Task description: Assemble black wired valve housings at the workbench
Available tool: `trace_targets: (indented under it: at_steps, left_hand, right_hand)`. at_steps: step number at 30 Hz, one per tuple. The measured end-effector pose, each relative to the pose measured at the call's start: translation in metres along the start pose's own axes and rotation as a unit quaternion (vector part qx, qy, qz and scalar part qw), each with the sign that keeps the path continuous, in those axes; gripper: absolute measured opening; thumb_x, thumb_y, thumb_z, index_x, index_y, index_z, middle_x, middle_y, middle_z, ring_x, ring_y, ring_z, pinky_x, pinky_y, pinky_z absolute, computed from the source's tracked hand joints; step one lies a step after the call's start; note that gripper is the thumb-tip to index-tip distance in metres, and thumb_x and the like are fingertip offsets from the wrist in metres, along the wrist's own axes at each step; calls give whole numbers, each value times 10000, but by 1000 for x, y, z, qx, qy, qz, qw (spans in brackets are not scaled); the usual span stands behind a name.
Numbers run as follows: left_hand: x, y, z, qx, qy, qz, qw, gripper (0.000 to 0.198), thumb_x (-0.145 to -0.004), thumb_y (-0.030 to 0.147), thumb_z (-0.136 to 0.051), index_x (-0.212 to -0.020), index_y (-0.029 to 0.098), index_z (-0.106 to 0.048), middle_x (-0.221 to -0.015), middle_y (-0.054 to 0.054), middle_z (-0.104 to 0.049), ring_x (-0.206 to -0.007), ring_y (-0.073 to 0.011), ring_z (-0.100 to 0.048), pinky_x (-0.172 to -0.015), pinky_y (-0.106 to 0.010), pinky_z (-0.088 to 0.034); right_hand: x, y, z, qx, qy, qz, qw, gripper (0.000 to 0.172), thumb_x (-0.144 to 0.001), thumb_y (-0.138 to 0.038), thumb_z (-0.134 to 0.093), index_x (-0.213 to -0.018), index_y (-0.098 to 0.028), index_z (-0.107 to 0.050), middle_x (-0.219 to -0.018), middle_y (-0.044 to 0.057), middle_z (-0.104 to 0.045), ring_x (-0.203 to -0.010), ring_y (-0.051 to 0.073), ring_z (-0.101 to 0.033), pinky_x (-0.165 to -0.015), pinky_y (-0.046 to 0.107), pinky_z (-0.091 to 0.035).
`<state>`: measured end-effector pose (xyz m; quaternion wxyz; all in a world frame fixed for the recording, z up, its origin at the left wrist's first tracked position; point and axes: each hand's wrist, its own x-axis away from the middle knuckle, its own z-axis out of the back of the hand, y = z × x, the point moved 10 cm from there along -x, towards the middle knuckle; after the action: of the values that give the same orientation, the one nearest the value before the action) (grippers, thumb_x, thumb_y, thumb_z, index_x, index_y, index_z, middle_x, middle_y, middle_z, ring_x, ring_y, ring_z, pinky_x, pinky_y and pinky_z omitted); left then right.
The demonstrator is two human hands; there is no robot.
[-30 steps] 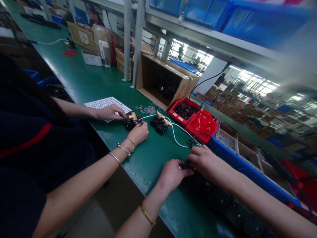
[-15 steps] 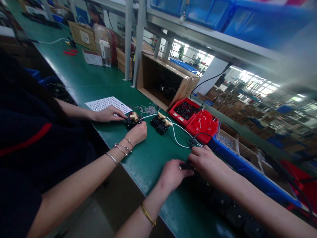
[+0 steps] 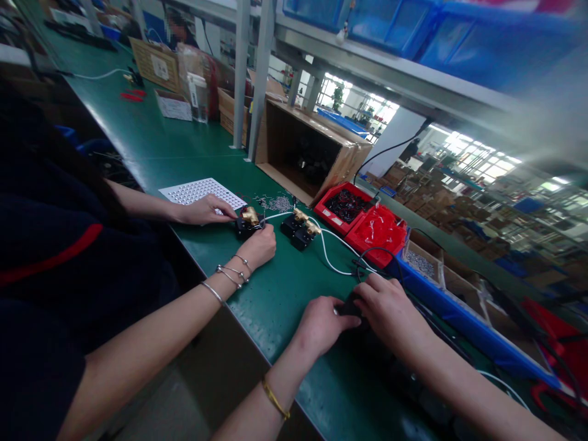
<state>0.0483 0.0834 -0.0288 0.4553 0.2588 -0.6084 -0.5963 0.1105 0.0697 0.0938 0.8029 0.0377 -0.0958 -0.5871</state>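
Observation:
My left hand [image 3: 319,324], with a gold bangle on its wrist, is closed on the near side of a small black plastic part [image 3: 350,306]. From the far side, my right hand [image 3: 383,303] pinches the same part, so its shape is mostly hidden. A black cable [image 3: 359,277] loops just beyond my right fingers, beside a thin white tube [image 3: 327,254]. More dark parts lie below my right forearm, too dim to make out. Farther left on the bench sit black units with brass fittings [image 3: 301,228].
A co-worker's hands [image 3: 261,245] hold a black unit with a brass fitting [image 3: 250,217] at left. Behind are a holed white sheet [image 3: 202,191], loose screws [image 3: 279,204], an open carton [image 3: 331,138], red bins [image 3: 376,233] and a blue-edged divided tray [image 3: 452,312].
My right hand has shifted slightly down and right, while the left has barely moved. A white tube now shows under my right forearm. The whole view has drifted a little.

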Motion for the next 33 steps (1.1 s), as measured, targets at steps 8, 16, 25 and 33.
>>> trace_targets:
  at_steps: [8,16,25,33]
  left_hand:
    - [2,2,0,2,-7,7,1000,381,-725,414,-829,-1037,198,-796,-1011,-50,-804,-927,-250,-714,-768,-295,-480]
    - [0,0,-1,3,-1,11,1000,443,-717,402,-846,-1095,180,-784,-1054,-72,-801,-978,-263,-717,-799,-301,-498]
    - [0,2,1,-6,2,2,1000,435,-716,415,-835,-1072,171,-786,-1043,-89,-800,-955,-279,-714,-793,-322,-504]
    - [-1,4,0,-14,2,-12,1000,284,-734,408,-816,-952,225,-803,-977,-43,-800,-943,-273,-713,-763,-314,-487]
  right_hand:
    - [-3,-6,0,15,3,39,999,138,-937,-88,-611,-949,-184,-709,-950,73,-625,-908,252,-592,-778,351,-297]
    - [-7,-15,4,21,-33,81,996,127,-875,-62,-660,-845,-185,-671,-910,53,-611,-854,215,-549,-774,339,-273]
    - [-6,-16,5,69,15,65,995,97,-899,-128,-709,-839,-191,-664,-888,56,-617,-849,240,-569,-759,358,-273]
    - [7,-14,5,62,92,14,994,134,-958,-142,-639,-836,-198,-643,-872,60,-606,-824,255,-561,-752,367,-292]
